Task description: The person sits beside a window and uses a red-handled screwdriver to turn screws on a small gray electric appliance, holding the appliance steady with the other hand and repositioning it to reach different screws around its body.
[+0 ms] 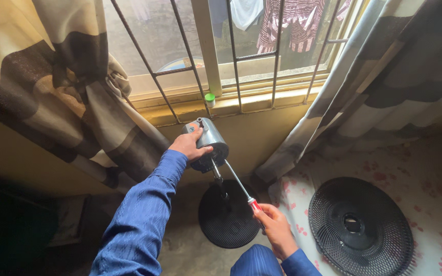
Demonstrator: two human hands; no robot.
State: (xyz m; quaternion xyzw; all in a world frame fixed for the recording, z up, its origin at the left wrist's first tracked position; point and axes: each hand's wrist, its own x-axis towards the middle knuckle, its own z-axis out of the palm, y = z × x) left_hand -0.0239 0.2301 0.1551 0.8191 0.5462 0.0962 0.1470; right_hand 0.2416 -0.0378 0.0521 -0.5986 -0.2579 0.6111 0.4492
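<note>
Window (221,46): barred with thin metal rods, cream frame, daylight entering; laundry (292,23) hanging outside beyond the glass. Sill (262,102): yellowish, with a small green-capped container (210,99) near its middle. Curtains: striped cream, brown and grey, left curtain (52,87) knotted at the window's left edge, right curtain (384,76) hanging loose to the floor. Wall (262,138) below sill: dull yellow. Floor (190,253): bare grey concrete; floral sheet (425,174) spread at right.

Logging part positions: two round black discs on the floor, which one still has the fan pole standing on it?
The smaller solid disc, the fan base, between the left hand and right hand, under the motor housing. The larger slotted grille lies loose on the floral mat, right.
</note>
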